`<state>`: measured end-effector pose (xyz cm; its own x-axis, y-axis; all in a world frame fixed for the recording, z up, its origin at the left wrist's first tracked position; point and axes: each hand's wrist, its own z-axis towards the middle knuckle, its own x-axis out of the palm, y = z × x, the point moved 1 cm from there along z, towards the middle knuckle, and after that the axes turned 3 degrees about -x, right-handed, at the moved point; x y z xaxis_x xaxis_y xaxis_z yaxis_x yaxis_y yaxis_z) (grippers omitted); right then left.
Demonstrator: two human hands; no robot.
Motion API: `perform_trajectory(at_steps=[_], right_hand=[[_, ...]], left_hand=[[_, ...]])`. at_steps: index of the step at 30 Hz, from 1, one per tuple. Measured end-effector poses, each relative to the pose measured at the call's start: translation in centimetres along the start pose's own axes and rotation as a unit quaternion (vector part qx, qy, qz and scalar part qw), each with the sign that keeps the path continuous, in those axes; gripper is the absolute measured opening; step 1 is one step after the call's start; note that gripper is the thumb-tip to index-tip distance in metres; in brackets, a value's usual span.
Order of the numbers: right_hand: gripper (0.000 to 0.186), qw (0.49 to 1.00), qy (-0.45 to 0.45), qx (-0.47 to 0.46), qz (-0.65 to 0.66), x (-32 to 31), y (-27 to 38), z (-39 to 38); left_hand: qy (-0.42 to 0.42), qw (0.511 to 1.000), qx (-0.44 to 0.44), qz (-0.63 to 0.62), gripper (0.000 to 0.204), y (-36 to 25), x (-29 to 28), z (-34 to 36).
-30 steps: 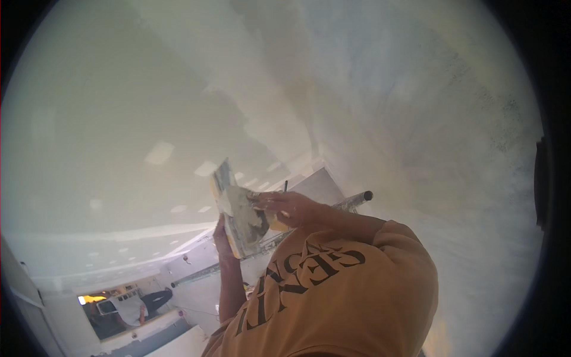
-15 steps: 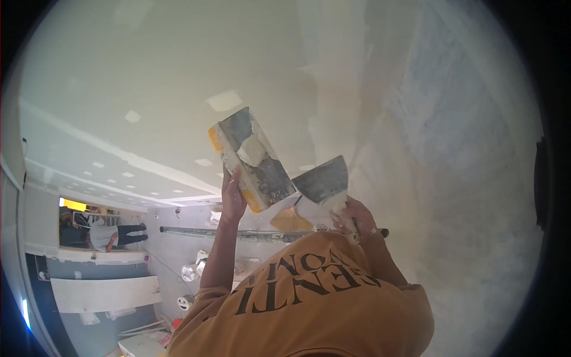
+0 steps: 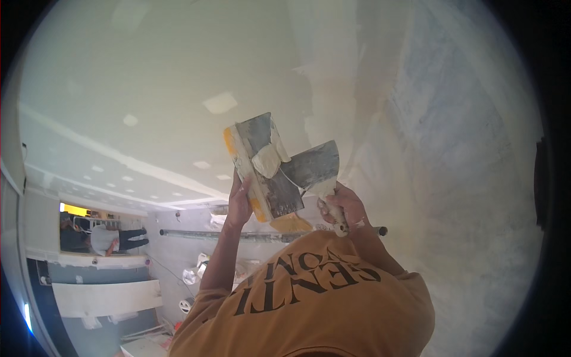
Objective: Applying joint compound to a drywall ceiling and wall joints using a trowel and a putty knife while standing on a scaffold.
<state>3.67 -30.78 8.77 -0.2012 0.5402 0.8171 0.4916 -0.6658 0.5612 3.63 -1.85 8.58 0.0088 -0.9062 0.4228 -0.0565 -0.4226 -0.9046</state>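
My left hand grips a wide, yellow-edged plastering blade from its left side, with a lump of white compound on its grey face. My right hand is closed around the pale, smeared handle of a scraper. The scraper's broad grey blade lies at the right edge of the wide blade, beside the compound; whether they touch I cannot tell for sure. Pale boards with white patched seams stretch overhead.
A mottled wall rises on the right. Below are a long metal pole, wrapped bundles, a cable and a leaning white board. Another person in a grey top is in an opening at the left.
The view has swung, showing more floor and room. My right hand, earlier against the wide blade, moved right with the scraper; since then the scraper has risen leftward toward the compound.
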Motion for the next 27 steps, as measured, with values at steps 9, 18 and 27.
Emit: perform_trajectory(at_steps=[9,18,27], right_hand=[[0.031,0.998,0.029,-0.046,-0.007,2.1,2.6,-0.2],[0.033,0.966,-0.014,-0.257,-0.006,-2.2,3.8,1.9],[0.056,0.542,-0.350,-0.456,-0.613,-20.5,7.4,10.5]], left_hand=[[0.031,0.999,-0.013,0.032,0.061,-1.9,1.0,-0.6],[0.008,0.997,-0.052,0.056,0.063,-0.2,1.3,-0.5],[-0.051,0.991,-0.101,0.076,0.058,0.4,1.0,-1.2]])
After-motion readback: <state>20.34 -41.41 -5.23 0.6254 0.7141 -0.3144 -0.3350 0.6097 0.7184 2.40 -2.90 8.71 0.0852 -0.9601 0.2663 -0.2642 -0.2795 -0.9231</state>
